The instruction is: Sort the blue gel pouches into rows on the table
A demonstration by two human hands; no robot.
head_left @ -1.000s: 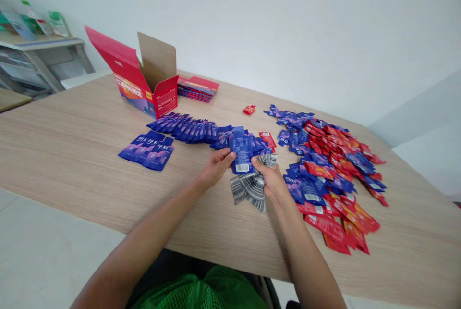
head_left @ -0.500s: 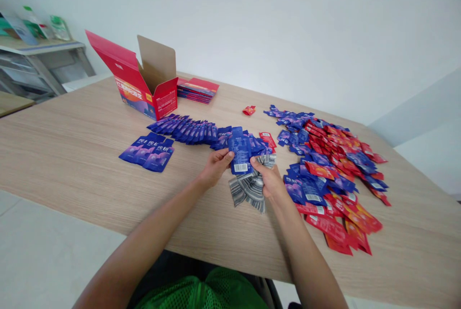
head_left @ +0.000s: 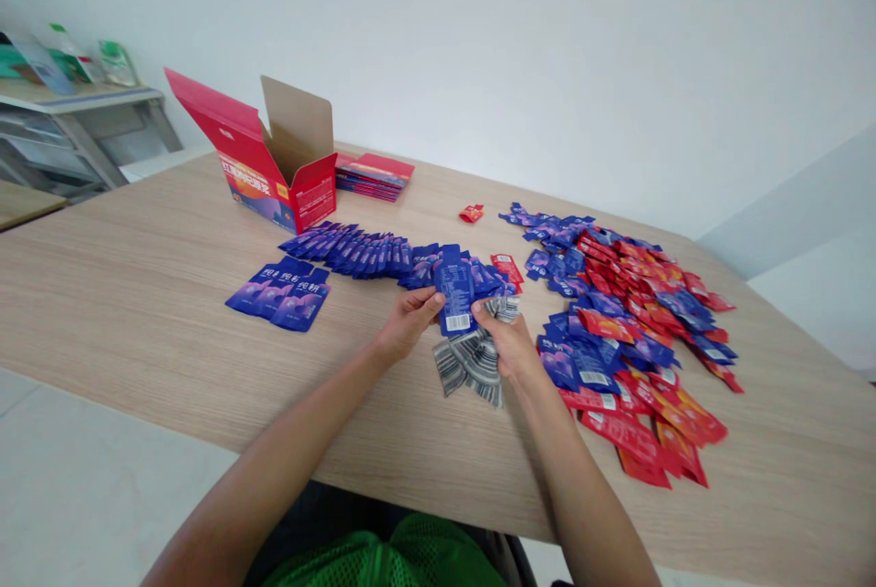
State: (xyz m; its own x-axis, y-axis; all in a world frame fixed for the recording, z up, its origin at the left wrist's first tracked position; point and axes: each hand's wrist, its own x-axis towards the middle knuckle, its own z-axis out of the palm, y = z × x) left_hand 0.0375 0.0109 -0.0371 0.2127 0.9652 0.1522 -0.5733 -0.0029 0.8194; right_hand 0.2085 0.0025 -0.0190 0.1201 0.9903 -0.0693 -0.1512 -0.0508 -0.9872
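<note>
A blue sachet (head_left: 457,281) stands between my two hands, its printed back and barcode facing me. My left hand (head_left: 411,320) pinches its left edge, thumb in front. My right hand (head_left: 510,339) is closed at its lower right edge and also grips a grey striped cloth (head_left: 472,363), which hangs below the sachet. Just beyond my hands, an overlapping row of blue-purple sachets (head_left: 370,254) runs leftward to the box. A red sachet (head_left: 506,267) lies by the right end of that row. Three more purple sachets (head_left: 279,293) overlap in a small fan at the left.
An open red carton (head_left: 260,172) with raised flaps stands at the back left. Beside it lies a stack of flat red cartons (head_left: 375,176). A big mixed pile of red and blue sachets (head_left: 630,295) covers the right side. One small orange-red sachet (head_left: 472,214) lies near the wall.
The view has shifted very slightly. Both hands keep their grip on the blue sachet and the cloth, with almost no movement.
</note>
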